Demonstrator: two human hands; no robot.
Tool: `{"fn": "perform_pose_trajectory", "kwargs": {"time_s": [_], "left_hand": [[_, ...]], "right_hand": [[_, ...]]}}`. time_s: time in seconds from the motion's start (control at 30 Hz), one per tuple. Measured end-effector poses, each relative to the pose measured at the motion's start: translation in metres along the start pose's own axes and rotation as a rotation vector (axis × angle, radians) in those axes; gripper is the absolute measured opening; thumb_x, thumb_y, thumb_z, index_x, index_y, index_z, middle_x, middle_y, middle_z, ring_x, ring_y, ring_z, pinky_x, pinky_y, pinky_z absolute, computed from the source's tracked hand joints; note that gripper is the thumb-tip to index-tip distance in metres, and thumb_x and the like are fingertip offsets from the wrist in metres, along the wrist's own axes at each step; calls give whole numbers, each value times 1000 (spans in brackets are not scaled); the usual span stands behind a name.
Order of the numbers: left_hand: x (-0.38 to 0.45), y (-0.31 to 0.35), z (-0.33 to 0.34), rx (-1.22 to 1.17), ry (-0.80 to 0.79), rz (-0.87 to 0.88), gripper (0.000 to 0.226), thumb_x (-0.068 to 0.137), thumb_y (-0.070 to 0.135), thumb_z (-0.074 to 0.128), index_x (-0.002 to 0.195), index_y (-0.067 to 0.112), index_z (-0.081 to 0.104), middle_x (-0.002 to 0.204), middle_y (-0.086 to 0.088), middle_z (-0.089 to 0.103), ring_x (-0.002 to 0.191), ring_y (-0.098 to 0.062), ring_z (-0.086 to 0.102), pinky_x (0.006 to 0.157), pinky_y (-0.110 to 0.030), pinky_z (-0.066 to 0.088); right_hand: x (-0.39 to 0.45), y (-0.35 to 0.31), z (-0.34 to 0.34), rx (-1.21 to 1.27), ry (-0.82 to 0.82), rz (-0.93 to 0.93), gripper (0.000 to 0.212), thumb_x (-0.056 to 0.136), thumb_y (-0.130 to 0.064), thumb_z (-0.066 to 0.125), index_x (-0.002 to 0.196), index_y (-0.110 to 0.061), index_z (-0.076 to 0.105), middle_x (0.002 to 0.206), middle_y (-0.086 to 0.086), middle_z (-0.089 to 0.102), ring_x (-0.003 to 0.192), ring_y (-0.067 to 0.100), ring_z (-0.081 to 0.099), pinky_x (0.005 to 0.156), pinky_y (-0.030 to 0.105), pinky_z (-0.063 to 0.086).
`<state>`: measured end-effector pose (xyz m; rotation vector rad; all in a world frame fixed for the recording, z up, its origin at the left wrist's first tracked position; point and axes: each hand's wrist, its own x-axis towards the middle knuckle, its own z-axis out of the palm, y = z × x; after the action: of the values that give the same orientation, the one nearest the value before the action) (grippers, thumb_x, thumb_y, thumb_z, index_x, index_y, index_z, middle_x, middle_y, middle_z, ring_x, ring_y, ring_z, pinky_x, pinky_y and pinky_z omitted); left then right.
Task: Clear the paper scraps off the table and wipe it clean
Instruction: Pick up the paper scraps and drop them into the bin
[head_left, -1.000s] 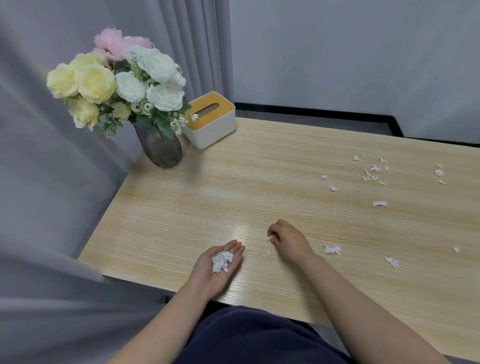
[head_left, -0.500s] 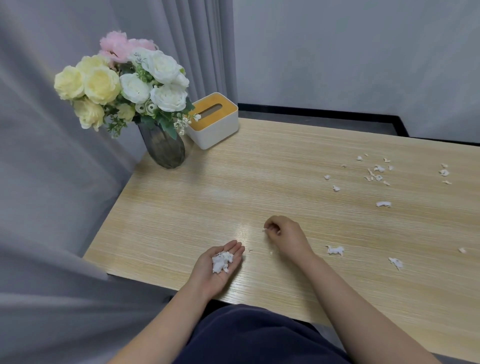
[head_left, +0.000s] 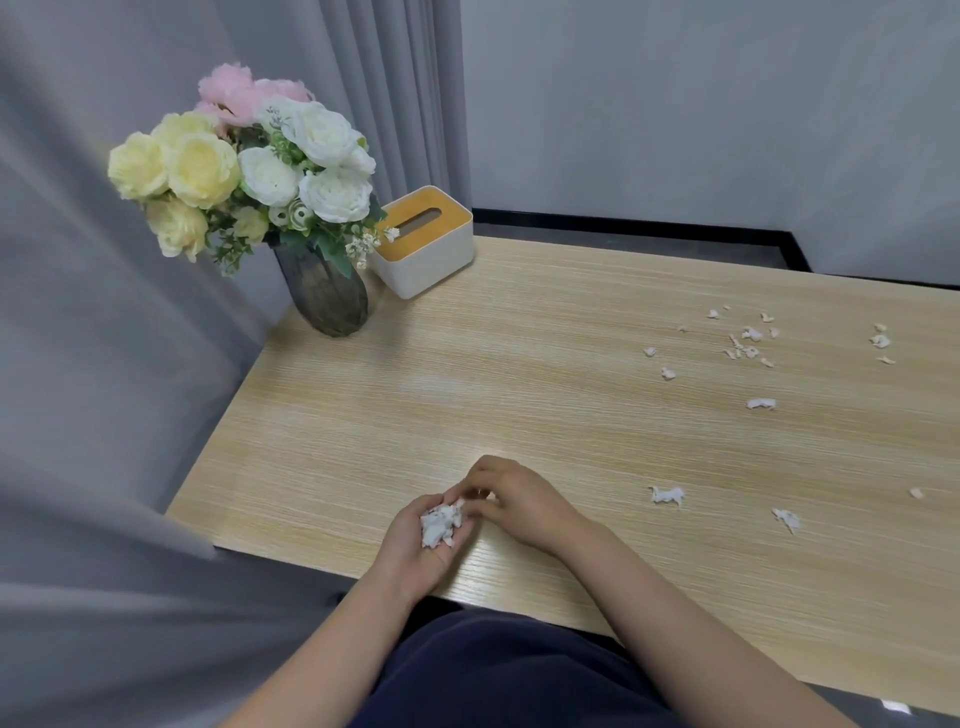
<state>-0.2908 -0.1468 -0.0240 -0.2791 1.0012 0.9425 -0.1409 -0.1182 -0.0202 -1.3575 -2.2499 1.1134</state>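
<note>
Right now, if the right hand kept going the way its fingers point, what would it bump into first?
The right hand points left, fingertips already at the pile of scraps cupped in the left hand; it would probably meet those first.

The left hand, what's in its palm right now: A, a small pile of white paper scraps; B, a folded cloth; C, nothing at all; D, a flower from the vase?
A: the left hand lies palm up at the near table edge with a small pile of white paper scraps cupped in it, and the right hand has its fingertips at that pile.
</note>
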Motion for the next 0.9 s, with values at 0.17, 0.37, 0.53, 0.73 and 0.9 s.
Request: {"fn": "perform_pose_trajectory", "kwargs": {"time_s": [0.17, 0.37, 0.53, 0.73, 0.9], "left_hand": [[1, -2, -2, -42, -51, -32, 29, 88, 4, 40, 105, -11, 59, 106, -25, 64, 79, -38, 70, 69, -44, 56], [-1, -4, -6, -54, -45, -37, 30, 93, 7, 38, 106, -10, 59, 109, -24, 62, 85, -36, 68, 68, -43, 56], [-3, -3, -8, -38, -36, -31, 30, 94, 6, 37, 106, -10, 59, 110, -23, 62, 85, -35, 69, 66, -41, 58], [-7, -2, -11, -67, -34, -28, 30, 94, 7, 36, 106, -10, 58, 108, -24, 62, 76, -36, 70, 59, -40, 59], [-9, -4, -13, -57, -23, -29, 29, 93, 6, 37, 105, -9, 59, 106, -24, 63, 73, -36, 71, 61, -40, 59]], "right_hand": [[-10, 29, -21, 27, 254, 236, 18, 88, -18, 64, 105, -13, 68, 103, 0, 61, 81, 6, 52, 78, 19, 39], [-27, 59, -10, -56, 156, 452, 20, 82, -18, 69, 102, -12, 67, 97, 0, 57, 85, 10, 49, 75, 21, 35], [-31, 57, 4, -153, 131, 413, 11, 88, -14, 60, 97, -9, 64, 93, -1, 50, 87, 15, 49, 72, 23, 32], [-30, 54, 9, -167, 144, 405, 11, 90, -10, 54, 91, -10, 64, 93, 1, 56, 91, 20, 55, 70, 24, 33], [-16, 21, 2, -6, 202, 270, 9, 88, -14, 60, 93, -14, 67, 92, -2, 61, 84, 9, 53, 74, 20, 39]]}}
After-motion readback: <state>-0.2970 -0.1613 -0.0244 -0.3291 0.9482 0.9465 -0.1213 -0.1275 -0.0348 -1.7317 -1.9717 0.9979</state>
